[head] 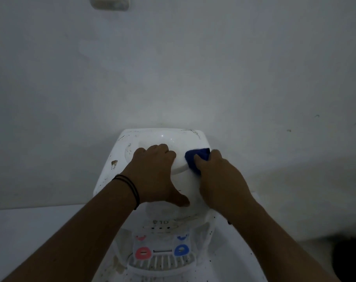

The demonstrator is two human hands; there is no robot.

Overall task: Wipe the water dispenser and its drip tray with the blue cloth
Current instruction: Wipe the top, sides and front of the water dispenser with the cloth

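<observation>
A white water dispenser stands against the wall, seen from above, with dirt specks on its top. My left hand rests flat on the round top lid, fingers spread over it. My right hand grips the blue cloth and presses it against the lid's right edge. Lower down are a red tap and a blue tap, and below them the slotted white drip tray, speckled with dark spots.
A pale wall rises right behind the dispenser, with a white fixture at the top left. A light surface lies to the left. A dark area sits at the lower right.
</observation>
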